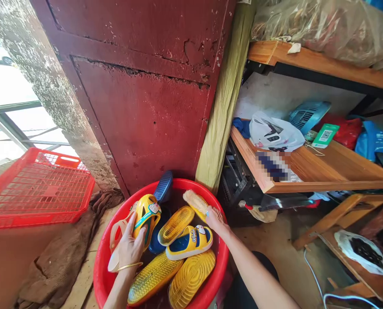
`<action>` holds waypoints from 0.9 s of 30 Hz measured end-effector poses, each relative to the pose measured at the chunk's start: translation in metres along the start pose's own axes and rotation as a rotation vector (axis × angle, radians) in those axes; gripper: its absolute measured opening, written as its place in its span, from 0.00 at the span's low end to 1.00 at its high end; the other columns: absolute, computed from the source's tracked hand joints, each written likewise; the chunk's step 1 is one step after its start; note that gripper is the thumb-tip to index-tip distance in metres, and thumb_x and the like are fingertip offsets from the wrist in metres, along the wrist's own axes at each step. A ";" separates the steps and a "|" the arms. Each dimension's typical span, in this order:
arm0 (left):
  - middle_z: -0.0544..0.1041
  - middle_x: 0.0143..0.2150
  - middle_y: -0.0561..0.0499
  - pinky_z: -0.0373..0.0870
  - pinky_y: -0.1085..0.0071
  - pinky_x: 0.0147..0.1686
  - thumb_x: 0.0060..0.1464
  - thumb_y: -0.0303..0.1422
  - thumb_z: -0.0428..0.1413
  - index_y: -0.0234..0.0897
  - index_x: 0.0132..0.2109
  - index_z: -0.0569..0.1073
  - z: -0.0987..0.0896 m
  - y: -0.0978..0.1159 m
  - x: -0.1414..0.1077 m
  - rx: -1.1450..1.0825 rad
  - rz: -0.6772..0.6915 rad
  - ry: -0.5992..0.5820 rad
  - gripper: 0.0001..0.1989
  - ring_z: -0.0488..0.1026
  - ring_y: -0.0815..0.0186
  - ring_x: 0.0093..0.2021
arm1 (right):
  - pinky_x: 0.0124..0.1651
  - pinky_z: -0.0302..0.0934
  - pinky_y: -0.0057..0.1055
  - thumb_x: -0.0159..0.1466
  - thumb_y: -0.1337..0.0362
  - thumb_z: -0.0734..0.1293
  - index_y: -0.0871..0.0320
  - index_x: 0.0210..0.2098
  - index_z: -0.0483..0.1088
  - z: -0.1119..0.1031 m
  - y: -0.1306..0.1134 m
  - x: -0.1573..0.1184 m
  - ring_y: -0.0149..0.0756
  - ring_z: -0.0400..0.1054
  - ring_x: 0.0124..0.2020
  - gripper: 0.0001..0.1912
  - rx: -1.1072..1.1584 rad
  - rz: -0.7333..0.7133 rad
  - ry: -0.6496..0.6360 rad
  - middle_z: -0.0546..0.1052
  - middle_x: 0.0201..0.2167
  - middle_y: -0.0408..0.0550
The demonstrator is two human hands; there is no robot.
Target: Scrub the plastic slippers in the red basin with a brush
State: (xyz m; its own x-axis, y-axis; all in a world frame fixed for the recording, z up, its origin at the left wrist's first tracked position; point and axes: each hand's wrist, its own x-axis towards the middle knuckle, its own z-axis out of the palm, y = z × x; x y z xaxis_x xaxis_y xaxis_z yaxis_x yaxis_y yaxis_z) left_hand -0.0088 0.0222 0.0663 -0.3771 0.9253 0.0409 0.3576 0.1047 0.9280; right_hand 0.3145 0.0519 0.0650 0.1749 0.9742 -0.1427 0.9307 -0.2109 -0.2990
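Observation:
My left hand [131,248], a bangle at its wrist, is closed round a yellow sandal [148,206] with a teal band, tilted up over the basin's left side. At the basin's right side, my right hand [215,219] is closed on a scrub brush [193,198] with pale bristles; its fingers are partly hidden. Between the hands lie a yellow sandal [191,243] with a blue insole and a smaller yellow sole [176,225]. Two larger yellow soles [155,274] face up nearer me. A blue slipper [163,186] leans on the far rim of the red basin [98,270].
A red plastic crate [37,189] stands left beside brown cloth [62,253]. A maroon door [146,107] rises behind the basin. To the right are a wooden shelf [333,186] with bags and a blue fan [309,116], a wooden stool [348,214] and a white cable [316,274].

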 end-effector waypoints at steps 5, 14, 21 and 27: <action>0.65 0.67 0.35 0.58 0.50 0.67 0.56 0.36 0.51 0.32 0.67 0.63 -0.007 -0.009 0.007 0.494 0.257 0.102 0.32 0.60 0.46 0.70 | 0.63 0.57 0.42 0.65 0.63 0.68 0.60 0.73 0.50 0.022 -0.002 0.022 0.52 0.62 0.65 0.40 -0.039 0.021 -0.044 0.67 0.65 0.66; 0.68 0.67 0.35 0.65 0.51 0.59 0.57 0.32 0.50 0.35 0.65 0.66 0.027 -0.025 0.004 0.807 0.508 0.014 0.28 0.64 0.46 0.67 | 0.58 0.60 0.40 0.61 0.64 0.68 0.65 0.75 0.38 0.039 -0.005 0.047 0.55 0.66 0.62 0.51 -0.066 0.109 -0.088 0.63 0.66 0.74; 0.74 0.61 0.42 0.66 0.55 0.56 0.58 0.31 0.50 0.42 0.58 0.74 0.032 -0.016 -0.006 0.825 0.439 -0.131 0.21 0.65 0.49 0.64 | 0.63 0.53 0.43 0.60 0.55 0.70 0.70 0.74 0.40 0.038 0.003 0.041 0.57 0.56 0.69 0.54 -0.090 0.098 -0.105 0.59 0.68 0.74; 0.71 0.63 0.43 0.67 0.53 0.55 0.58 0.28 0.50 0.44 0.61 0.72 0.037 -0.019 -0.013 0.859 0.305 -0.297 0.24 0.61 0.49 0.65 | 0.58 0.58 0.45 0.62 0.60 0.67 0.64 0.75 0.36 0.043 -0.012 0.034 0.57 0.63 0.64 0.51 -0.096 0.110 -0.045 0.64 0.65 0.74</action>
State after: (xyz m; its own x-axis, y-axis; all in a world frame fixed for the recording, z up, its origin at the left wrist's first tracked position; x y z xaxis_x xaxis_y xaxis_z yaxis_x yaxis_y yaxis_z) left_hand 0.0208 0.0215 0.0348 0.0258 0.9992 0.0312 0.9534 -0.0340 0.2998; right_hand 0.2952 0.0844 0.0228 0.2646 0.9407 -0.2124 0.9336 -0.3051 -0.1879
